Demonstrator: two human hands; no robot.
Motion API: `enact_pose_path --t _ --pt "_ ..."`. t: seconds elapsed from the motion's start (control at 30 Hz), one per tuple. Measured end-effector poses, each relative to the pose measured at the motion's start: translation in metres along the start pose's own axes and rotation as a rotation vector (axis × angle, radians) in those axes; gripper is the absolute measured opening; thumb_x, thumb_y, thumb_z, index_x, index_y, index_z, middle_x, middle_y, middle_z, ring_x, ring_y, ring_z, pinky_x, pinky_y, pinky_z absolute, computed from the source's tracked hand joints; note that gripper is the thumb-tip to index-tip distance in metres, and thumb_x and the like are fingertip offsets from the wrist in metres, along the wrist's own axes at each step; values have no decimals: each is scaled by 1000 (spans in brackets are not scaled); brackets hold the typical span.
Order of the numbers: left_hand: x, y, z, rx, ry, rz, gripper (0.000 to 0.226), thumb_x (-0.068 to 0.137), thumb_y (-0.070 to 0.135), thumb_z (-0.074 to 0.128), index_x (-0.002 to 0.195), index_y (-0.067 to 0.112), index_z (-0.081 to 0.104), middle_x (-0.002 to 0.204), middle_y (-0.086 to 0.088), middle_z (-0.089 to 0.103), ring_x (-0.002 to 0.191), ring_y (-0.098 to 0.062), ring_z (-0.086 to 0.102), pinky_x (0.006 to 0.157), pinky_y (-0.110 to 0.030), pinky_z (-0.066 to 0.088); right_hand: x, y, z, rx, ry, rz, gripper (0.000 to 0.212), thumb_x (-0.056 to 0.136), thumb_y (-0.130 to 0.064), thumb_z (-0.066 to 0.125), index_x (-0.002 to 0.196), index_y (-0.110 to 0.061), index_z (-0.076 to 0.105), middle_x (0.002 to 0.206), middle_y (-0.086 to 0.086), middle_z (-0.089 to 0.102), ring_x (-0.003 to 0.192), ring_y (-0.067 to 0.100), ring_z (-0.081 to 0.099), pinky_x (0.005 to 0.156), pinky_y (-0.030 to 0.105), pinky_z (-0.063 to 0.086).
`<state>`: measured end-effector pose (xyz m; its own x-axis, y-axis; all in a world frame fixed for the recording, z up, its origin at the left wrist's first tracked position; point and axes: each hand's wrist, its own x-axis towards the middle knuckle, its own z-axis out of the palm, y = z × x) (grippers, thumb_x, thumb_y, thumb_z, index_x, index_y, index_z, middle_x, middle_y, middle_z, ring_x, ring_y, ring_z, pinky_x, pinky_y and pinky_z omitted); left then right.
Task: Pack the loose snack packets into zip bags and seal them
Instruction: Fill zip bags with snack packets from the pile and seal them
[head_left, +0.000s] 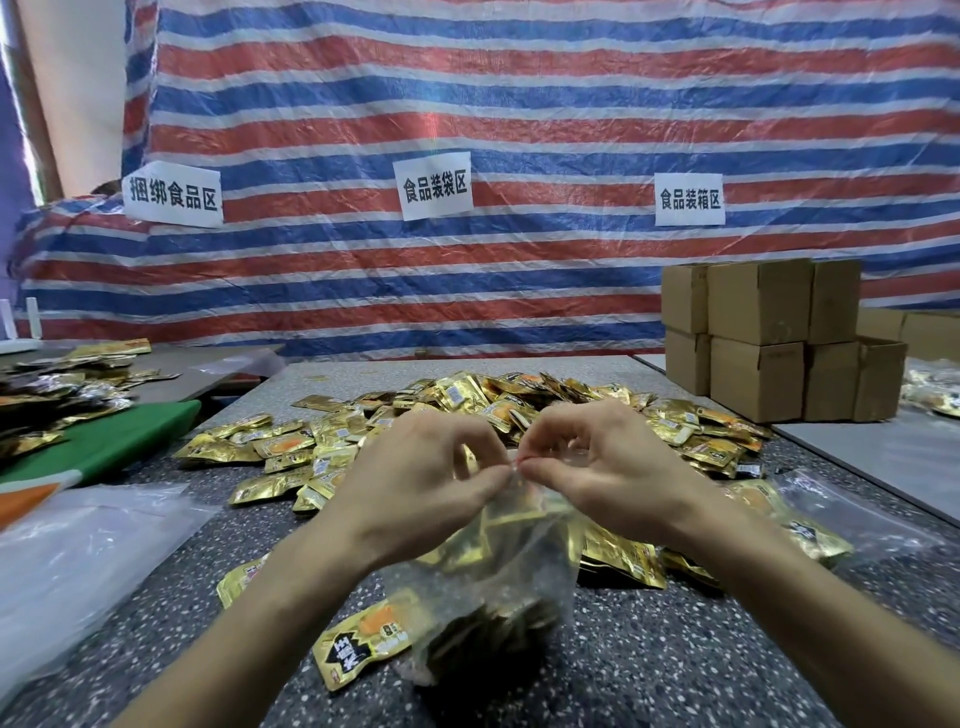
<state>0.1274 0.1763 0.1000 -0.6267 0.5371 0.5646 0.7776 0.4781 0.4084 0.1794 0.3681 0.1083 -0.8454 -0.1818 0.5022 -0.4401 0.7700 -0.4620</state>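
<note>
Left hand (415, 478) and right hand (613, 467) pinch the zip bag (519, 561) top, apparently sealing. Next: press outward, nine and three o'clock.

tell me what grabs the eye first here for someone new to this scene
First, at centre, the left hand and right hand pinch the top edge of a clear plastic zip bag stuffed with gold packets. Behind them sprawls a heap of loose gold foil snack packets. A red, white and blue striped tarpaulin fills the background, with stacked brown cardboard boxes at the right.
</note>
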Motion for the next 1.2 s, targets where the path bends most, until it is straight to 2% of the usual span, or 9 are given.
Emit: enact_pose_path --t 0.2,0.37,0.53,0.67,0.77,0.9,0.97,1.07,1.2 --pt "3 -5 -1 -27 99 -26 15 85 18 73 72 25 70 70 13 65 70 -12 60 63 -31 46 -5 8 -2 196 61 21 8 85 -16 79 79 -20 77 77 -12 73 72 -2 63 65 13 45" --pt "1 1 1 -44 28 -27 20 73 47 59 74 30 69 72 13 69 68 -4 61 64 -32 52 -5 10 1 174 84 10 14 84 -13 79 74 -22 75 75 -6 72 70 2 61 65 17 46" --pt "4 3 3 -81 25 15 15 86 30 74 72 30 69 69 16 68 68 -5 61 59 -24 46 -6 12 5 321 101 54 4 83 -18 82 81 -16 79 79 5 75 77 27 70 72 48 55" --pt "3 1 8 -46 32 -35 15 90 21 70 76 24 65 73 9 66 72 -14 60 70 -45 48 -10 14 4 432 106 108 7 84 -11 79 77 -12 78 79 9 76 75 26 70 77 50 55" --pt "3 0 8 -48 31 -30 15 88 20 70 75 26 64 72 9 65 72 -14 60 69 -45 49 -9 13 5 470 102 115 16 84 -5 77 72 -16 76 77 14 73 72 21 65 74 49 53" --pt "4 5 5 -76 -35 -18 14 83 43 66 76 31 66 74 13 68 69 -4 60 63 -33 51 -6 14 5 486 109 92 17 82 -7 79 69 -18 76 81 18 73 82 43 66 82 59 52" --pt "5 7 5 -105 -40 -4 16 86 41 72 73 32 67 73 14 68 68 -3 61 60 -30 48 -7 16 5 523 87 82 4 78 -14 80 75 -14 79 82 18 75 80 39 69 78 51 55" --pt "6 6 6 -148 29 3 15 86 26 75 71 26 71 70 10 67 71 -16 62 63 -38 49 -10 24 3 633 57 108 22 74 -21 78 89 -4 80 88 14 78 80 22 73 73 27 57" --pt "4 2 6 -204 11 -20 15 83 18 77 70 22 72 69 7 67 73 -22 62 68 -38 49 -14 23 4 630 58 88 15 79 -17 74 87 -5 77 87 14 76 78 17 69 72 24 55"
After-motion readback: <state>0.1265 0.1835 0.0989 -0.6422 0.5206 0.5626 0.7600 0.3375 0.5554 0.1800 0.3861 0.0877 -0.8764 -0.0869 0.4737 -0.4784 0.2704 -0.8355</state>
